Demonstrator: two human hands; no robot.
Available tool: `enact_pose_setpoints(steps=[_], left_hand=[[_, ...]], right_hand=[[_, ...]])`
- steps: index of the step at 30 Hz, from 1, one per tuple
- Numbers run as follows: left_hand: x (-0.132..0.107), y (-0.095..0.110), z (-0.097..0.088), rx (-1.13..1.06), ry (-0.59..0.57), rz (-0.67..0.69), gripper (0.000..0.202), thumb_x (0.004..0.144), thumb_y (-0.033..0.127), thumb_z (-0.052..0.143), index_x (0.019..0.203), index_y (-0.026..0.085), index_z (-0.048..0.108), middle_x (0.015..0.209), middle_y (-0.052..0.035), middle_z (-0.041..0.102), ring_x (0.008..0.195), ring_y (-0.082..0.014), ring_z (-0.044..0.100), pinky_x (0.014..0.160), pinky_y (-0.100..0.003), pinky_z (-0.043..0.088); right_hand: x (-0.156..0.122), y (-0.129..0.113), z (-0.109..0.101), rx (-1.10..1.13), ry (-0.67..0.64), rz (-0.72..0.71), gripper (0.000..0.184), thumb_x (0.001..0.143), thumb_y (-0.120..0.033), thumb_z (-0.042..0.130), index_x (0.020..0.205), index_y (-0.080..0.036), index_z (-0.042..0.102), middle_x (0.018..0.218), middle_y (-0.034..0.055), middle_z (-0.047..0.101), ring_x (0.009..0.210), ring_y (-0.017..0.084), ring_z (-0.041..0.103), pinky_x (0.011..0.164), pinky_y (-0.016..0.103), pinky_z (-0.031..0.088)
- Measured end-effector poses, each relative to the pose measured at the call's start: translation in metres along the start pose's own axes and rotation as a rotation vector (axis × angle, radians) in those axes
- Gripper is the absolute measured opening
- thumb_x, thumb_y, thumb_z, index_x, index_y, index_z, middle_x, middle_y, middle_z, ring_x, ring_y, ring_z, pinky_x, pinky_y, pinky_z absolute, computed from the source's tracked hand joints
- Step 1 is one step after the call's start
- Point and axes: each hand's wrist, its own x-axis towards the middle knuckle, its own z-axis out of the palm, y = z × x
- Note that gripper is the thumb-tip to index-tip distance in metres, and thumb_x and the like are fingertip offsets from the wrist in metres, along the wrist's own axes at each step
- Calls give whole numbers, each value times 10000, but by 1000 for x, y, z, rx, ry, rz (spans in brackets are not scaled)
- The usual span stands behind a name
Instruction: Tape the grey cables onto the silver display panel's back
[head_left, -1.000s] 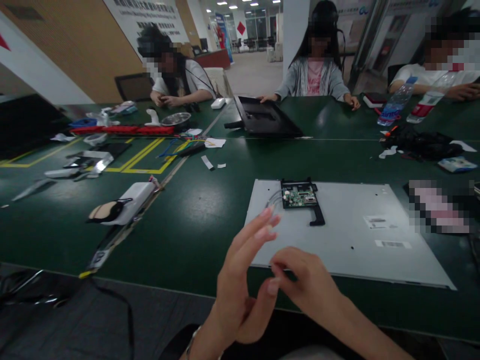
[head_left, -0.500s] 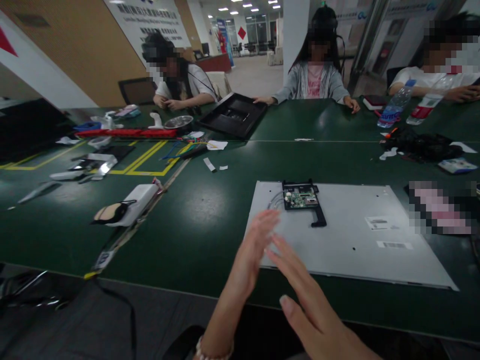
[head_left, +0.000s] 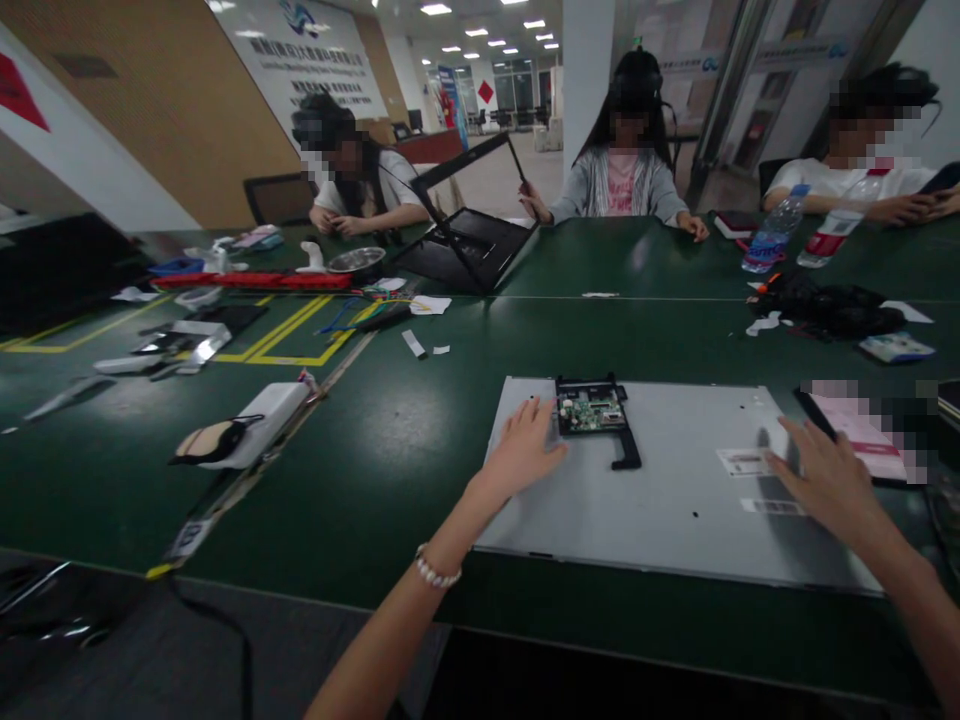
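Observation:
A large grey metal panel [head_left: 660, 500] lies flat on the green table [head_left: 390, 440] in front of me. A small green circuit board in a black bracket [head_left: 592, 412] sits near its far edge. My left hand [head_left: 525, 447] rests open on the panel's left part, fingers spread, just left of the board. My right hand [head_left: 821, 478] lies open on the panel's right edge, near two white labels [head_left: 742, 462].
Across the table one person lifts a black frame [head_left: 465, 245] off a black monitor shell; two more people sit nearby. A white device [head_left: 247, 425], tools, a metal bowl [head_left: 357, 260], red bar, bottles [head_left: 769, 238] and black cables [head_left: 825, 300] are scattered around. Yellow tape marks the left table.
My hands were together near the table's front edge. They have spread apart and come down onto the panel's left and right sides. The person opposite has lifted a black frame.

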Motion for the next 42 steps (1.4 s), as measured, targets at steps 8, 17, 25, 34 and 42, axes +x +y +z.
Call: enact_pose_setpoints(steps=[8, 17, 25, 34, 42], left_hand=[[41, -15, 11, 28, -110, 103, 776, 835, 445, 579, 1491, 149, 287, 1587, -199, 189, 1478, -304, 144, 1176, -527, 132], [33, 1, 29, -38, -124, 265, 771, 839, 440, 595, 1499, 177, 295, 1585, -168, 222, 1475, -299, 162, 1177, -540, 160], [20, 26, 36, 11, -175, 262, 764, 859, 420, 585, 1502, 138, 282, 1592, -183, 181, 1478, -309, 142, 1190, -520, 149], [14, 24, 41, 30, -80, 225, 737, 855, 443, 609, 1470, 155, 323, 1591, -183, 184, 1479, -312, 134, 1192, -506, 167], [12, 23, 50, 71, -42, 246, 760, 849, 470, 606, 1479, 175, 302, 1582, -182, 214, 1479, -313, 136, 1189, -530, 170]], right_hand=[[0, 2, 21, -17, 19, -177, 632, 951, -494, 258, 1417, -110, 447, 1460, 246, 386, 1327, 385, 408, 1016, 545, 396], [-1, -18, 11, -34, 0, -180, 585, 975, -422, 249, 1448, -121, 416, 1492, 208, 368, 1386, 356, 342, 1084, 534, 336], [3, -18, 12, -3, -14, -168, 573, 972, -423, 258, 1441, -138, 422, 1500, 202, 377, 1392, 358, 338, 1073, 550, 354], [4, -29, 13, 9, -15, -156, 585, 975, -424, 257, 1451, -120, 413, 1510, 216, 355, 1395, 366, 330, 1078, 545, 356], [15, -40, 2, 181, -56, -236, 563, 957, -430, 342, 1454, -171, 398, 1564, 162, 291, 1448, 363, 217, 1119, 588, 299]])
